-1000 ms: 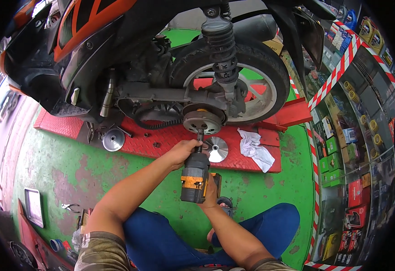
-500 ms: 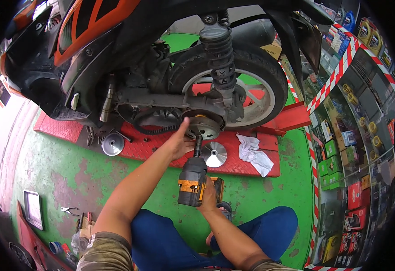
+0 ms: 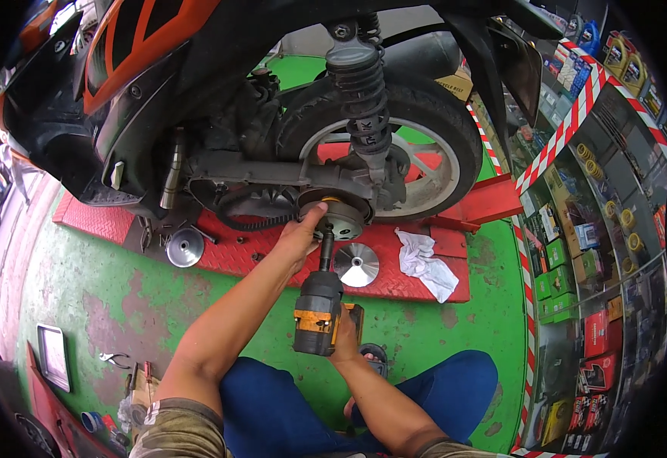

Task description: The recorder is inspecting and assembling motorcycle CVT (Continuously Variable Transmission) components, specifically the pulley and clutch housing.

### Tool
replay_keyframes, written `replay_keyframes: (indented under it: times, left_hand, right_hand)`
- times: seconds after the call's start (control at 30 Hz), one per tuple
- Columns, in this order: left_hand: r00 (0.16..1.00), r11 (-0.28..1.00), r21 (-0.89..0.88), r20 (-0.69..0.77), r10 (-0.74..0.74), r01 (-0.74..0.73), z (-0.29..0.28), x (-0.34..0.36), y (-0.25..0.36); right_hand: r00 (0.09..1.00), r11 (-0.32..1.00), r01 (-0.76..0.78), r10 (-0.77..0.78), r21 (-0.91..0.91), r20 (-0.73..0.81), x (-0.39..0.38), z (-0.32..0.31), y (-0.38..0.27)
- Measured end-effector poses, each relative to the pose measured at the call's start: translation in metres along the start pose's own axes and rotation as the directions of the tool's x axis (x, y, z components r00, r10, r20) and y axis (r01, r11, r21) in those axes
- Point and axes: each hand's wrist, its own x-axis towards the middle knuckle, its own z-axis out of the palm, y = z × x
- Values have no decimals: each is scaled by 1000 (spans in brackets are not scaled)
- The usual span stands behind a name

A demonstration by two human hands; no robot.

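A round metal clutch assembly (image 3: 346,223) sits at the rear of the scooter's opened drive case (image 3: 249,169). My left hand (image 3: 300,238) holds the left side of its rim, thumb over the top, other fingers partly hidden. My right hand (image 3: 345,342) is wrapped round the handle of a black and yellow impact wrench (image 3: 319,305). The wrench points away from me, its long socket (image 3: 326,248) reaching the front face of the clutch; whether it sits on a nut is hidden. A black drive belt (image 3: 253,224) loops inside the case, left of the clutch.
Two metal pulley discs, one left (image 3: 186,247) and one right (image 3: 356,265), and a white rag (image 3: 427,263) lie on the red lift platform (image 3: 272,263). Pliers (image 3: 114,359) and a metal tray (image 3: 54,356) rest on the green floor. A glass display case (image 3: 585,267) stands at right.
My left hand has gone from fingers spread beside the clutch to a closer grip on its rim. The wrench stays pointed at the clutch. The whole view has shifted slightly.
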Motion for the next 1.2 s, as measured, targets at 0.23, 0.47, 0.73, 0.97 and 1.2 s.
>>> replay_keyframes:
  times: [0.23,0.47,0.73,0.97,1.2]
  left_hand:
    - [999,992,121,21,31,-33,5,-14,14]
    - [999,995,95,40,-31,28,-5,4,2]
    - [921,939,173,208,-331,298,-38,-5,2]
    - [883,904,352,306,-357,244,-46,-28,-7]
    - [923,812,559,378,-69,-169,-50,-20,-25]
  right_hand:
    - [989,928,85,-123,-363,-84,-5,-12,-30]
    - [977,924,144,-190,-354,-98,-10,-12,-19]
    - [984,871,134,-175,-473,-42,-28,-18,-20]
    - [973,882,225,-226,-415,46,-49,-9,-21]
    - [969,867,173,-64,-468,240,-50,-39,-27]
